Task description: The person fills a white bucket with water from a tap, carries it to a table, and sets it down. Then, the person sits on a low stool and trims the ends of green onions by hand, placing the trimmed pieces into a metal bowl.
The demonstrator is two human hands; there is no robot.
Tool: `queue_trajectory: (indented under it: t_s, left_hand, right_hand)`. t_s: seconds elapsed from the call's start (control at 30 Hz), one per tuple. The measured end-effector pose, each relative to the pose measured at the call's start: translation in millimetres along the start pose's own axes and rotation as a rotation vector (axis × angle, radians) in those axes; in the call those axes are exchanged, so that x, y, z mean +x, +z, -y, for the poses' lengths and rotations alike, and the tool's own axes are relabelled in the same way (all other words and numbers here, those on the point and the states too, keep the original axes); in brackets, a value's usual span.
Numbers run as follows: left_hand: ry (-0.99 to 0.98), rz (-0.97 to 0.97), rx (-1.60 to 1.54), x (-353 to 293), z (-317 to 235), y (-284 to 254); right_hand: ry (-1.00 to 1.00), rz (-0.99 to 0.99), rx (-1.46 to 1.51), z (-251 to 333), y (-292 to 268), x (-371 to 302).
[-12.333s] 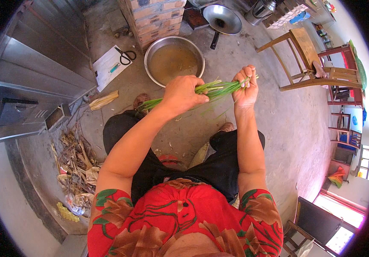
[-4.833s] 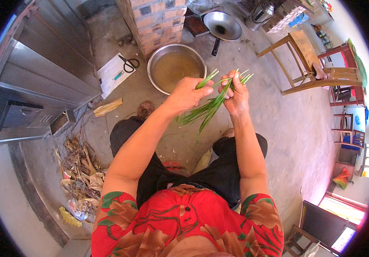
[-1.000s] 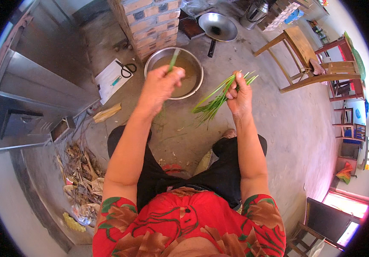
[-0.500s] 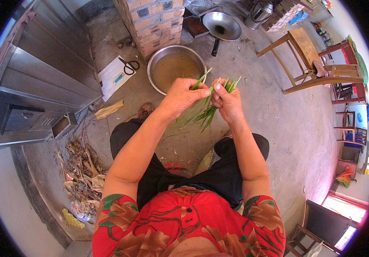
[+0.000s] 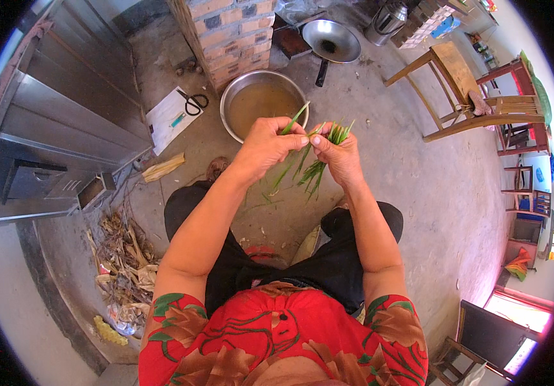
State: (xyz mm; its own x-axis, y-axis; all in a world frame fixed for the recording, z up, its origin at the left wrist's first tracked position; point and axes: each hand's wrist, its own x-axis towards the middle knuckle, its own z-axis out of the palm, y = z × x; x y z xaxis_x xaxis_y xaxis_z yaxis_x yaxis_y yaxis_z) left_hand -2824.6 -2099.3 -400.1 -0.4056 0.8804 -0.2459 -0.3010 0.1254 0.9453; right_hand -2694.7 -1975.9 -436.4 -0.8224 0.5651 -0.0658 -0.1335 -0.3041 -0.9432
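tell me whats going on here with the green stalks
A seated person holds a bunch of green stalks in the right hand, while the left hand pinches one stalk at the top of the bunch. Both hands are raised above a metal basin of murky water on the concrete floor.

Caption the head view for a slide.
Both hands, left hand and right hand, hold green stalks above a metal bowl of murky water.

Both hands raised together — left hand point(image 5: 265, 143), right hand point(image 5: 337, 153) — fingers pinched.
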Motion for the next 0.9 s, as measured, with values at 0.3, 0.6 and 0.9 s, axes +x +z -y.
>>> queue_trajectory:
  t_s: [0.3,0.6,0.9]
  left_hand:
    - [0.064,-0.021,-0.181,1,-3,-14]
    - [0.025,0.013,-0.077,-10,-23,-42]
    - [0.163,-0.096,0.217,0,-6,-31]
  right_hand:
    - [0.125,0.078,-0.113,4,-7,2]
    - [-0.072,-0.099,0.472,13,-36,15]
    - [-0.039,-0.053,0.429,9,-41,14]
